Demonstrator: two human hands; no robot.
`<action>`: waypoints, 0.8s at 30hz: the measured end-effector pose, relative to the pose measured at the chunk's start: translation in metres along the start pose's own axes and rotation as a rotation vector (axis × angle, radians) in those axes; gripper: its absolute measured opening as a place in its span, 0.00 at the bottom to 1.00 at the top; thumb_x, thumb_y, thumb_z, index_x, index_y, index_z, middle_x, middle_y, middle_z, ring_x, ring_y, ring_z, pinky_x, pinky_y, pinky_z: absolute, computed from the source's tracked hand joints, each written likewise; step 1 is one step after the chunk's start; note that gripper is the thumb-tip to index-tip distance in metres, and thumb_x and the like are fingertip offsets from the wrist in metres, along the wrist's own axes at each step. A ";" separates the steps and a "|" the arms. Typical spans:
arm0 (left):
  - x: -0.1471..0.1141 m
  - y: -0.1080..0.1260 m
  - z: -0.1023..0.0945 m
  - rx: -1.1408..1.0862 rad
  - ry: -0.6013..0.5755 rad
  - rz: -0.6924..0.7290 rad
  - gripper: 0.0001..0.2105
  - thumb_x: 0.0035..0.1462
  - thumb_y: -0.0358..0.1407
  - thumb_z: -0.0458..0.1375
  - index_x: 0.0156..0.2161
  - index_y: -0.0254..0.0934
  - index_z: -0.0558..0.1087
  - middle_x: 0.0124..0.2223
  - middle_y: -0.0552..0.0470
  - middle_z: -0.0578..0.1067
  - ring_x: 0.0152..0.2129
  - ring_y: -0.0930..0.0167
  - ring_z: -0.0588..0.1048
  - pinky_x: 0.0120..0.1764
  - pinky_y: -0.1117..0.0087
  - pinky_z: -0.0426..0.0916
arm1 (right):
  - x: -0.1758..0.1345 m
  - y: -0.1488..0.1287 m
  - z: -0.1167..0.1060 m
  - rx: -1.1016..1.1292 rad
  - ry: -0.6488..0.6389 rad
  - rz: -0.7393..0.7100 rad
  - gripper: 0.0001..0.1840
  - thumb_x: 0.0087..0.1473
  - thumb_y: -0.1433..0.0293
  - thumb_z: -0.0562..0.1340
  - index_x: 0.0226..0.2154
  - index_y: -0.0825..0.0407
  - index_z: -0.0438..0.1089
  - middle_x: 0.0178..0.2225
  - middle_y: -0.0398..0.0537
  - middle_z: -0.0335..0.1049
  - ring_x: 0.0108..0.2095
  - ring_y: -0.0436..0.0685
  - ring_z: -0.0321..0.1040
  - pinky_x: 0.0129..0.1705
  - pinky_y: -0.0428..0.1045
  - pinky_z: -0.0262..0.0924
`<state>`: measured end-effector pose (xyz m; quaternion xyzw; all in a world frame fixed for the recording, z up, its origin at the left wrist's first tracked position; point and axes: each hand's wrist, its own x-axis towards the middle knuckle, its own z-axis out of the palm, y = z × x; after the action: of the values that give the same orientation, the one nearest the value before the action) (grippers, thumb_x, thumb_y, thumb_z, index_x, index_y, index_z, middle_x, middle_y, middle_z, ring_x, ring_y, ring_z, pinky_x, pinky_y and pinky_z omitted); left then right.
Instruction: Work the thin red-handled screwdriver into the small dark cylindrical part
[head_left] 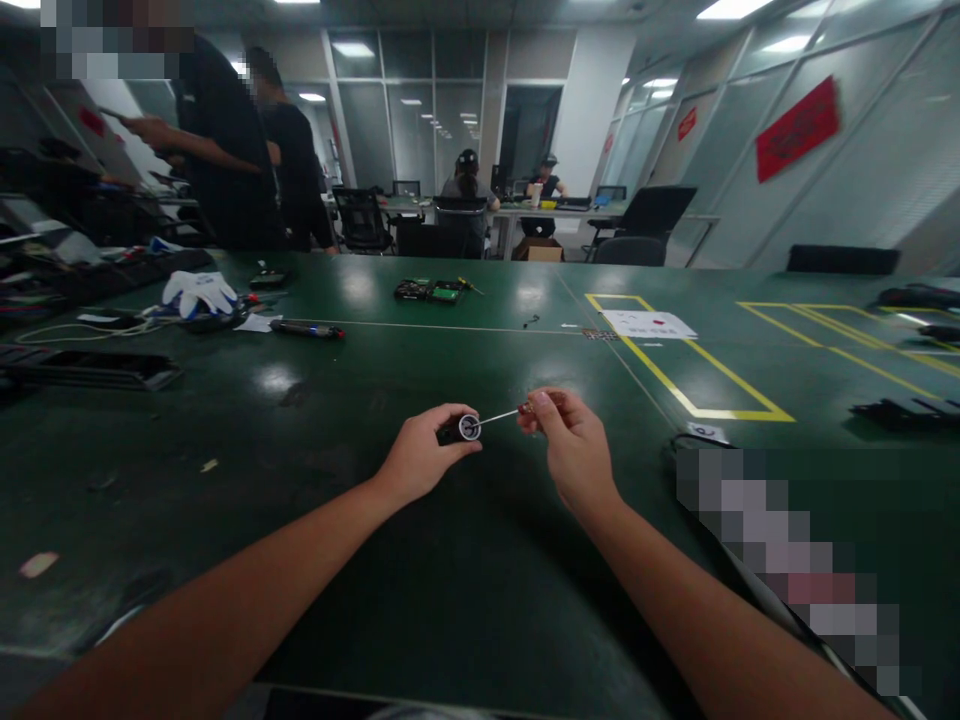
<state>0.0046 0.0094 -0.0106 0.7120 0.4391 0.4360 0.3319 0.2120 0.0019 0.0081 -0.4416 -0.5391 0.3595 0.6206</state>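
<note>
My left hand (418, 455) is closed around a small dark cylindrical part (470, 428), its light-rimmed round end turned toward me. Between the thumb and fingers of my right hand (574, 435) is a slim screwdriver (499, 416) with a thin metal shaft and a reddish handle, mostly covered by the fingers. The shaft points left, and its tip meets the round end of the part. Whether the tip sits inside or only touches the face, I cannot tell. Both hands are above the green tabletop (420, 580).
Green circuit boards (442, 291) lie further back on the table. White gloves (199, 295) and a dark pen-shaped tool (306, 329) are at the left. Yellow tape (739, 413) and a paper sheet (649, 324) are at the right. People stand and sit beyond the table.
</note>
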 end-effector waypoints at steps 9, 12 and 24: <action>0.001 -0.011 -0.003 0.089 0.019 0.063 0.20 0.54 0.36 0.69 0.52 0.44 0.77 0.51 0.48 0.79 0.50 0.60 0.76 0.54 0.54 0.69 | -0.001 -0.004 0.001 -0.036 -0.102 0.006 0.13 0.60 0.55 0.64 0.39 0.48 0.72 0.24 0.41 0.70 0.25 0.54 0.66 0.30 0.50 0.60; 0.002 -0.012 -0.004 0.121 0.033 0.088 0.19 0.55 0.35 0.68 0.52 0.44 0.77 0.51 0.47 0.79 0.50 0.60 0.76 0.55 0.54 0.68 | -0.005 -0.007 0.003 0.037 -0.184 0.019 0.15 0.57 0.55 0.66 0.41 0.46 0.72 0.26 0.40 0.70 0.27 0.54 0.67 0.31 0.50 0.61; 0.002 -0.012 -0.004 0.138 0.048 0.071 0.20 0.56 0.34 0.67 0.55 0.44 0.77 0.54 0.47 0.78 0.52 0.59 0.75 0.58 0.53 0.67 | -0.002 -0.006 0.002 -0.044 -0.070 -0.013 0.11 0.59 0.59 0.63 0.36 0.48 0.75 0.29 0.44 0.73 0.31 0.55 0.68 0.38 0.52 0.64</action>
<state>-0.0023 0.0166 -0.0182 0.7377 0.4504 0.4330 0.2560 0.2098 -0.0016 0.0133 -0.4387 -0.5714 0.3586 0.5937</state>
